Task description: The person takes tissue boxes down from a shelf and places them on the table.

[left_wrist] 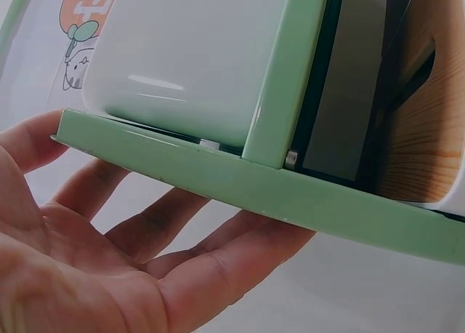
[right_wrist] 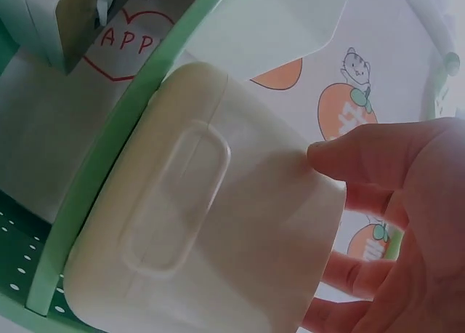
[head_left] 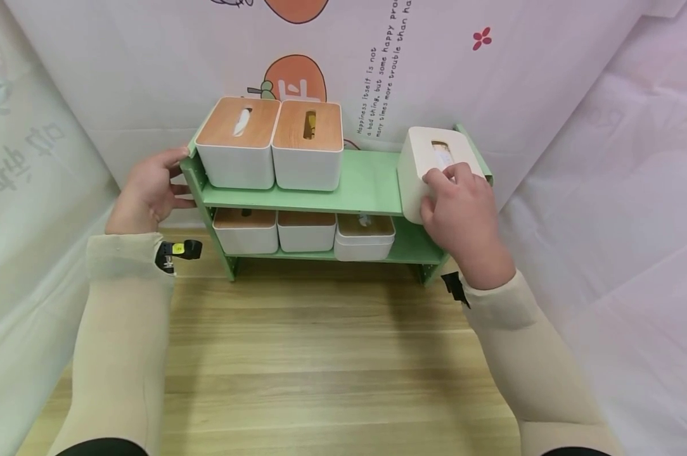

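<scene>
At the right end of the green two-tier shelf's top board (head_left: 372, 180), my right hand (head_left: 463, 206) holds a cream tissue box (head_left: 414, 164). The fingers lie on its top near the opening and the thumb lies against its front side. In the right wrist view the thumb presses on the box (right_wrist: 247, 195), which has a raised oblong outline. My left hand (head_left: 152, 190) rests against the shelf's left side panel (head_left: 194, 180). The left wrist view shows its fingers (left_wrist: 240, 257) stretched out along the outer face of that panel (left_wrist: 182, 166); the thumb is hard to make out.
Two white tissue boxes with wooden lids (head_left: 237, 123) stand side by side on the top left. Several similar boxes (head_left: 306, 231) line the lower board. Wooden flooring (head_left: 315, 354) lies in front, with printed white cloth (head_left: 423, 76) behind and at both sides.
</scene>
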The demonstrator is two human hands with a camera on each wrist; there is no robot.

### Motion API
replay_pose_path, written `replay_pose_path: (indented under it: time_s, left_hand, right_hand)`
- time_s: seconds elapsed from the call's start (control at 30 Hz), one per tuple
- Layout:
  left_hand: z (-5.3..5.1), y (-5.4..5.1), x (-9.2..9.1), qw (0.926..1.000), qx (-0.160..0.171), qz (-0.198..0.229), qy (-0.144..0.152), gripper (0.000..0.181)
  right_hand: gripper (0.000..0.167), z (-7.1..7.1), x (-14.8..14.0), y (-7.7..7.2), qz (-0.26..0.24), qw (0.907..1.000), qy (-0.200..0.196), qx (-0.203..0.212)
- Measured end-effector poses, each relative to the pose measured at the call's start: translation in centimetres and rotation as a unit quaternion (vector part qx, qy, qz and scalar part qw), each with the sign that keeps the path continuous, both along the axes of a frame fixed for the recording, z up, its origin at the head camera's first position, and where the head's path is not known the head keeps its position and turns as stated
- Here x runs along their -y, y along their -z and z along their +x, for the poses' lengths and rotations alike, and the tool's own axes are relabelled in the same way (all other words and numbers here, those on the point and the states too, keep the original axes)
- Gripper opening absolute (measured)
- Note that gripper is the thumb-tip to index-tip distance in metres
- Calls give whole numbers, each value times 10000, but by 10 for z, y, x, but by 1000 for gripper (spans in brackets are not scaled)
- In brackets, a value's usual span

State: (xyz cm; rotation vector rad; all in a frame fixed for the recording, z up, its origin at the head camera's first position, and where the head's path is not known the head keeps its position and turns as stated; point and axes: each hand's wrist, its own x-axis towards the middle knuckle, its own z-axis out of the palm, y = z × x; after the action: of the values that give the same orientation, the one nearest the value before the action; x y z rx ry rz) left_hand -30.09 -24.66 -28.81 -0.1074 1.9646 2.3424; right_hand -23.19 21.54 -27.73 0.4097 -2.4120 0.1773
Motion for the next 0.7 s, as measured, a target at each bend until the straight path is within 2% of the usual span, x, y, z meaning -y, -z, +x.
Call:
replay_pose_path:
  time_s: [0.23,0.57,0.7]
  left_hand:
    - [-1,0,0,9999,18,-124,39,26]
    - [-1,0,0,10000,-3,-11,36,24]
    - [0,0,1,10000,-33,5,66,23]
  right_hand:
    - [36,5,1,5,-314,9986,298,316]
    - [35,13,1,8,-249,9981,402,390]
    - [35,16,1,9,-281,9989,307,231]
